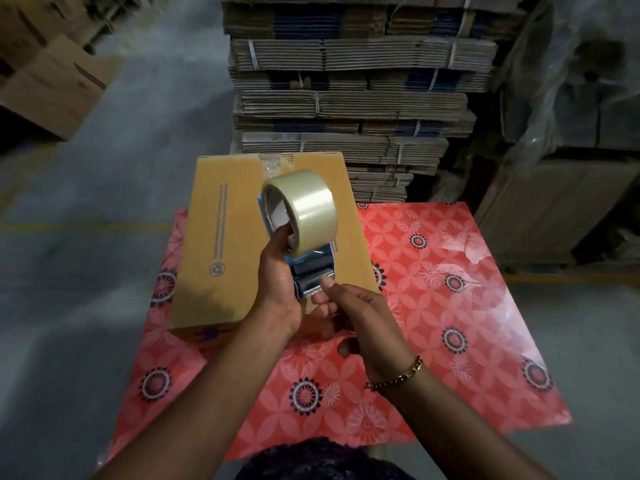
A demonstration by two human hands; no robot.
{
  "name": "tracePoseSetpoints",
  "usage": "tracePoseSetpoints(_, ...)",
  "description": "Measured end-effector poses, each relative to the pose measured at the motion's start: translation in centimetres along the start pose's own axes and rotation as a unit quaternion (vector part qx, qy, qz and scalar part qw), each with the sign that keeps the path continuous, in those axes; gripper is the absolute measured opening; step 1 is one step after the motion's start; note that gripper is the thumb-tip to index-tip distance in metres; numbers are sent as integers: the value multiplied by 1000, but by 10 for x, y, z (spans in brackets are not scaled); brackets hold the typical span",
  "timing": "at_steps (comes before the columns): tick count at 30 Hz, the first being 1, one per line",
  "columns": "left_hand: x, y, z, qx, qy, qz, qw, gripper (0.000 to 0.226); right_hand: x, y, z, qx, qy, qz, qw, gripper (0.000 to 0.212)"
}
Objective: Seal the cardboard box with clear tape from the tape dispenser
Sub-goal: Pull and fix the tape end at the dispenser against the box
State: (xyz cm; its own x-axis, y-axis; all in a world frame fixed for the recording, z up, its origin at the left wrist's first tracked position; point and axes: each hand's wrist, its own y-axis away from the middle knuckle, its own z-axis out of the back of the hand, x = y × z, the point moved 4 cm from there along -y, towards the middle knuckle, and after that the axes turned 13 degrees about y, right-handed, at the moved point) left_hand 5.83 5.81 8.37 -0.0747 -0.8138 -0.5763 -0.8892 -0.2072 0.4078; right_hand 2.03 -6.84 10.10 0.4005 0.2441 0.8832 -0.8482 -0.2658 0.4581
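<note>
A closed brown cardboard box [225, 244] lies on a table covered with a red flowered cloth [450, 306]. A strip of clear tape shows at the far end of its top seam. Above the box I hold a blue tape dispenser [311, 268] carrying a roll of clear tape [304, 209]. My left hand [277, 285] grips the dispenser from the left, fingers reaching into the roll's core. My right hand [360, 317] pinches at the dispenser's front roller with thumb and forefinger; whether it holds the tape end I cannot tell.
Behind the table stands a tall stack of bundled flat cardboard sheets [346, 98]. Plastic-wrapped goods [571, 116] stand at the right and a large carton [52, 84] at the upper left. Grey concrete floor surrounds the table.
</note>
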Motion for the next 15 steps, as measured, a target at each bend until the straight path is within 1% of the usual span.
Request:
tracePoseSetpoints(3,0,1,-3,16,-11,-9,1000,35,0,-3,-4,-5,-40,-17,999,27)
tracePoseSetpoints(5,0,2,-6,29,8,-1,1000,37,-1,-4,-7,-4,-69,-18,997,18)
tracePoseSetpoints(6,0,3,-8,38,15,7,999,35,-2,-4,-8,-3,-87,-15,996,19)
tracePoseSetpoints(8,2,2,-9,41,24,26,999,25,-3,-5,-9,-2,-116,-5,993,27)
tracePoseSetpoints(10,4,-3,-3,13,20,21,1000,28,-3,-5,-10,-1,-130,-3,992,32)
tracePoseSetpoints(15,1,-14,-1,-11,10,25,1000,38,-3,-8,-13,0,-150,-1,989,23)
